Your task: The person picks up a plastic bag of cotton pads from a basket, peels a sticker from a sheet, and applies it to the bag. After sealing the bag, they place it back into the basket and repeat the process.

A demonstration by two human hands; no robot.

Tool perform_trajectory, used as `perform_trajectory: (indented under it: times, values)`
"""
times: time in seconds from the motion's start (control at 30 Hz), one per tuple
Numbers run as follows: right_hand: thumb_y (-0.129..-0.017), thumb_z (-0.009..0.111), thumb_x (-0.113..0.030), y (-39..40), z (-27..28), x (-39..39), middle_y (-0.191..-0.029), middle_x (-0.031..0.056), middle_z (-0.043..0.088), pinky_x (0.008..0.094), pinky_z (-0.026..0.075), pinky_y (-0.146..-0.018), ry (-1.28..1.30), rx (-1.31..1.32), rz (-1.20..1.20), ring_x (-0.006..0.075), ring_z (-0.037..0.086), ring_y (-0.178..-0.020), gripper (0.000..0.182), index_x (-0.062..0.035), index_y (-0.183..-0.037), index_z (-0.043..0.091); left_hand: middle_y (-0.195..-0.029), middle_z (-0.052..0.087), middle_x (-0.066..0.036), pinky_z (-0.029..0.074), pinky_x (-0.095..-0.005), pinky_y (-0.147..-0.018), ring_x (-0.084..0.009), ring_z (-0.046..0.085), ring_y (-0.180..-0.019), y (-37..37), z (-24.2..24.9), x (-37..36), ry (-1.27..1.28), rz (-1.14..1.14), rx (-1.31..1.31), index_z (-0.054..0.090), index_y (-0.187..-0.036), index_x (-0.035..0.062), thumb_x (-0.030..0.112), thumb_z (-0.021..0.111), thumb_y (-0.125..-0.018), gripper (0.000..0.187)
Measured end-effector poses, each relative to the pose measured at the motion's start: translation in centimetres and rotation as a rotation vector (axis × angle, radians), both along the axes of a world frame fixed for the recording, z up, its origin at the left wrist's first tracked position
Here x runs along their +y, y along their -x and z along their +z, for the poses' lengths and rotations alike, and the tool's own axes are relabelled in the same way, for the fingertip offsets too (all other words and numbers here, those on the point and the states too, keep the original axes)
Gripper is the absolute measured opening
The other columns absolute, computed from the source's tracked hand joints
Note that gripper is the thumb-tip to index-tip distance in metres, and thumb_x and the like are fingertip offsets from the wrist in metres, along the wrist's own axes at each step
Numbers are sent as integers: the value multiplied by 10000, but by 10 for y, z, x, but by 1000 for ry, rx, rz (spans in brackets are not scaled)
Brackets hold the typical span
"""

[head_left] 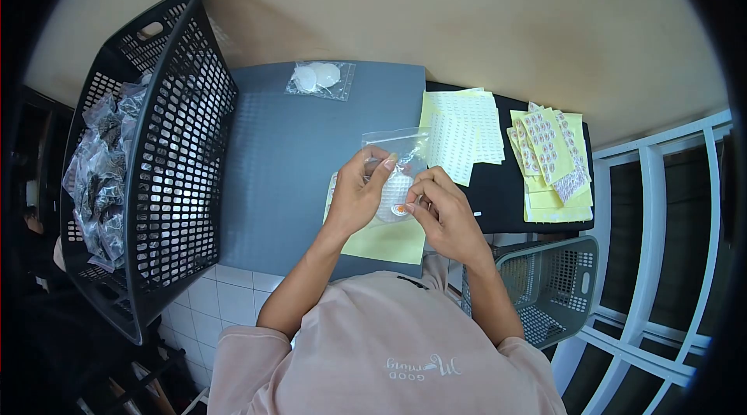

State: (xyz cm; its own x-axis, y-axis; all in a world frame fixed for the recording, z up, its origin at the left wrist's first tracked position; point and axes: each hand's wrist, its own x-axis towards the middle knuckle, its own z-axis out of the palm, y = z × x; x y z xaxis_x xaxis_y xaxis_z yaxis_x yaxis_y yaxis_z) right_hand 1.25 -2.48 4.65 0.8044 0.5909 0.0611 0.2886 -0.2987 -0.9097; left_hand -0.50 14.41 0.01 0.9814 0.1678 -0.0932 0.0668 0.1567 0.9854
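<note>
In front of my chest is a clear zip bag [397, 141] with something white and round inside. My left hand [362, 196] is closed, pinching the bag between thumb and fingers near its upper left side. A small round orange-and-white sticker [399, 210] lies against the lower part of the bag. My right hand [442, 211] is closed in a pinch on the sticker's edge, thumb and forefinger together. Beneath the bag lies a yellow sticker sheet [381, 245], partly covered by my hands and the bag.
At the table's [272, 174] far edge lies another clear bag [320, 80] with white discs. Sheets of white labels [455, 131] and yellow sticker sheets [554, 158] lie to the right. A tall basket [183, 135] of bagged items stands left; a grey basket [572, 283] sits lower right.
</note>
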Motion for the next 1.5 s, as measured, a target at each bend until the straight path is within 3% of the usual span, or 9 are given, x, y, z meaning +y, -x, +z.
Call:
perform_trajectory:
  times: [0.07, 0.27, 0.47, 0.67, 0.8, 0.9, 0.97, 1.17, 1.5]
  values:
    - [-823, 630, 34, -2, 6, 2, -925, 106, 497, 310, 434, -594, 44, 0, 13, 171, 536, -635, 97, 20, -891, 563, -833, 680, -119, 472, -248, -677, -92, 613, -804, 0, 2, 0, -19, 7, -16, 555, -968, -21, 117, 539, -970, 139]
    - [-824, 632, 14, -5, 6, 3, -940, 134, 502, 381, 452, -617, 92, -120, 22, 292, 565, -670, 109, 23, -897, 551, -797, 672, -104, 459, -245, -653, -77, 588, -754, 1, 4, -2, -80, 29, -16, 564, -964, -18, 127, 552, -965, 146]
    - [-829, 620, 9, -5, 3, 4, -943, 139, 504, 426, 458, -627, 118, -172, 25, 336, 590, -718, 93, 7, -892, 552, -703, 611, -55, 417, -254, -577, -57, 505, -656, 1, 4, -6, -176, 32, -13, 571, -956, -22, 126, 563, -957, 148]
    - [-815, 649, -5, -1, -1, 10, -959, 139, 512, 392, 478, -625, 146, -148, -67, 312, 589, -705, 128, -2, -891, 546, -726, 636, -73, 431, -248, -587, -65, 547, -678, 2, 4, -6, -207, 31, 10, 572, -971, -25, 115, 565, -955, 141]
    - [-777, 702, -17, -1, -11, 11, -991, 116, 527, 348, 477, -625, 113, -62, -159, 258, 592, -692, 241, -2, -950, 535, -767, 648, -86, 451, -243, -621, -80, 579, -723, 0, 2, -7, -36, 104, -55, 562, -1011, -45, 112, 554, -963, 164]
    - [-761, 744, -31, -3, -33, 13, -975, 87, 541, 304, 477, -645, -83, -7, -371, 188, 594, -717, 348, 6, -1017, 512, -807, 648, -87, 459, -235, -639, -88, 588, -755, 1, 3, -12, 57, 164, -64, 555, -1034, -54, 108, 547, -968, 175]
    - [-788, 748, -55, -1, -37, 20, -977, 92, 581, 283, 493, -708, -491, 362, -426, 150, 606, -822, 397, 24, -1076, 485, -828, 648, -87, 461, -229, -648, -91, 591, -769, -1, 1, -13, 87, 206, -99, 553, -1042, -57, 106, 545, -969, 178]
    - [-813, 744, -82, 2, -24, 25, -957, 159, 654, 269, 505, -755, -308, 393, -357, 143, 623, -891, 389, 47, -1094, 509, -853, 641, -85, 455, -226, -641, -81, 571, -754, 2, 6, -18, -32, 269, -192, 566, -1023, -52, 96, 551, -966, 159]
    - [-793, 751, -54, 7, -25, 24, -938, 154, 668, 270, 514, -736, -300, 206, -298, 134, 634, -877, 374, 68, -1072, 535, -797, 611, -52, 449, -222, -624, -71, 555, -739, 0, 3, -14, 107, 312, -114, 567, -989, -40, 86, 551, -963, 129]
